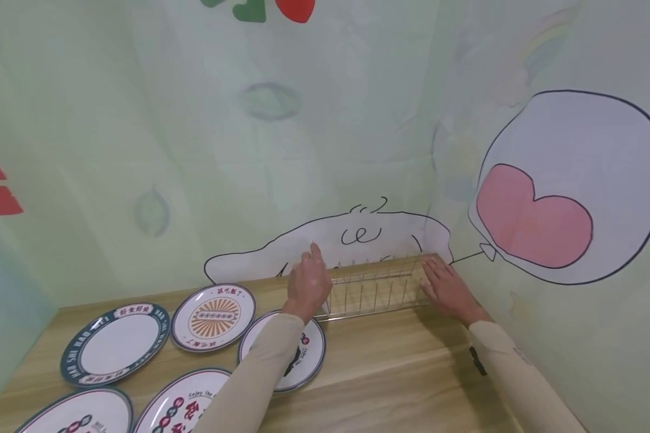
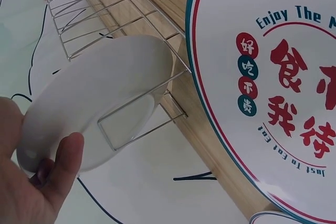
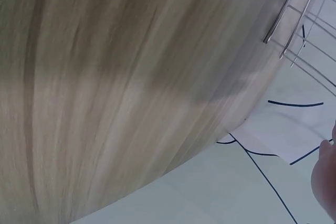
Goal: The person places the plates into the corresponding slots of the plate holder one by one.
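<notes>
My left hand [image 1: 309,285] pinches the rim of a white plate [image 2: 105,98] between thumb and fingers. That plate stands tilted on edge among the wires at the left end of a metal wire dish rack [image 1: 369,311]. In the head view the hand hides nearly all of it. At the rack's right end, my right hand [image 1: 446,288] touches the frame with fairly straight fingers. Only a bit of the right hand [image 3: 325,177] shows in the right wrist view. Below my left forearm lies a round printed plate [image 1: 313,361], partly covered by the sleeve.
More plates lie on the wooden table [image 1: 390,373] to the left: a green-rimmed oval plate [image 1: 121,343], a sunburst plate [image 1: 213,319] and two printed plates [image 1: 100,409] [image 1: 165,409] in front. A cartoon-printed curtain wall [image 1: 325,162] rises right behind the rack.
</notes>
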The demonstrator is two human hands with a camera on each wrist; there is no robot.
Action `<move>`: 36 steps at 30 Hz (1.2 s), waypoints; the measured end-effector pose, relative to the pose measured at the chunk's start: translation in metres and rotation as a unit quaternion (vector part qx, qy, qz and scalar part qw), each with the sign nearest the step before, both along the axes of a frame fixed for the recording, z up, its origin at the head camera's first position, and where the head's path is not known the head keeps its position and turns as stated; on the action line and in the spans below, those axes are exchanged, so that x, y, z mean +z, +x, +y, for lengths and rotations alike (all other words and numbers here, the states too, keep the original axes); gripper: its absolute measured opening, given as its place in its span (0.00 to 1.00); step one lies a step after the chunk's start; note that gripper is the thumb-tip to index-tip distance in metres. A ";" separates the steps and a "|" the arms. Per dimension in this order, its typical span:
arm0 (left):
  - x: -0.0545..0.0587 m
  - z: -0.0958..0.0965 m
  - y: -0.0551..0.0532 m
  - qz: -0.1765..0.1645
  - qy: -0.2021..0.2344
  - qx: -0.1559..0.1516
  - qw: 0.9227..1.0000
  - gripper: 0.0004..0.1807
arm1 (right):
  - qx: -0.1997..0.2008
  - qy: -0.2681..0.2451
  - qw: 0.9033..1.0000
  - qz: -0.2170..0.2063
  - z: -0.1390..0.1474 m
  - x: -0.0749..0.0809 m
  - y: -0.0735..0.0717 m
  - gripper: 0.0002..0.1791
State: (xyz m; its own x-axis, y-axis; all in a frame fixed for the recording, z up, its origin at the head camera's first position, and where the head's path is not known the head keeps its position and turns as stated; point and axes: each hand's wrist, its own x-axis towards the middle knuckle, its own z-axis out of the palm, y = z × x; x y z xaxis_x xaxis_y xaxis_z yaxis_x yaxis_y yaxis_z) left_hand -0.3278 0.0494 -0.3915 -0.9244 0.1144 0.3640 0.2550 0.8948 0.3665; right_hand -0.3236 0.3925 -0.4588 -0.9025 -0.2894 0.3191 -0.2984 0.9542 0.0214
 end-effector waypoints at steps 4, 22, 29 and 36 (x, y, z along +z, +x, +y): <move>0.000 0.000 0.001 -0.002 0.000 -0.003 1.000 0.35 | 0.000 -0.006 1.000 -0.006 -0.001 0.001 0.000 0.33; -0.001 -0.001 0.004 0.005 -0.010 0.001 1.000 0.36 | -0.016 -0.012 1.000 0.023 -0.011 0.001 -0.004 0.28; -0.001 -0.004 0.006 0.006 -0.008 0.003 1.000 0.34 | -0.008 -0.017 0.999 0.041 -0.012 -0.002 -0.005 0.27; 0.004 -0.008 0.010 0.023 -0.013 -0.008 1.000 0.30 | -0.010 -0.014 0.999 0.041 -0.011 0.000 -0.003 0.27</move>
